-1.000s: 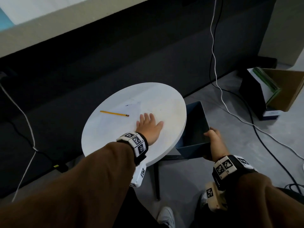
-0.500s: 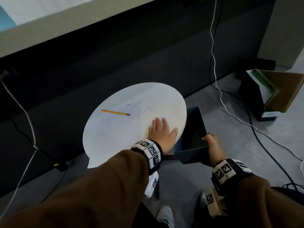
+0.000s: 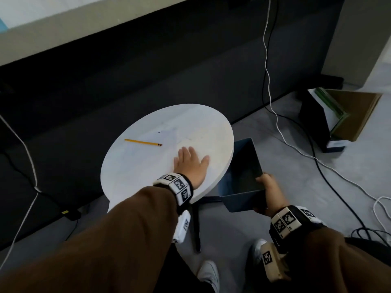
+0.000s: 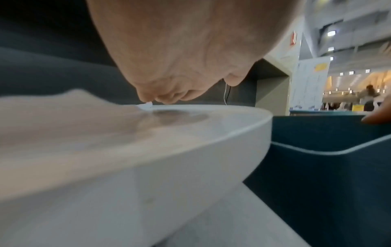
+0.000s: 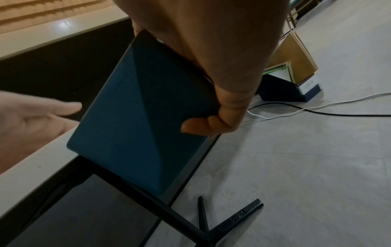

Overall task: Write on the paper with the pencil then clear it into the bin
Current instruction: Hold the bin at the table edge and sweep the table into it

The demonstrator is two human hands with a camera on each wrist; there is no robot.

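Dragged rightward, white paper lies flat — overhanging table.

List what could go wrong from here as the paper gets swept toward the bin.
1. The pencil lies on the paper; sliding the sheet may roll it off the table.
2. The left hand presses flat, without a grip, so the paper could slip or crumple.
3. The right hand holds the bin by one wall beside the table edge; the sheet may miss it.
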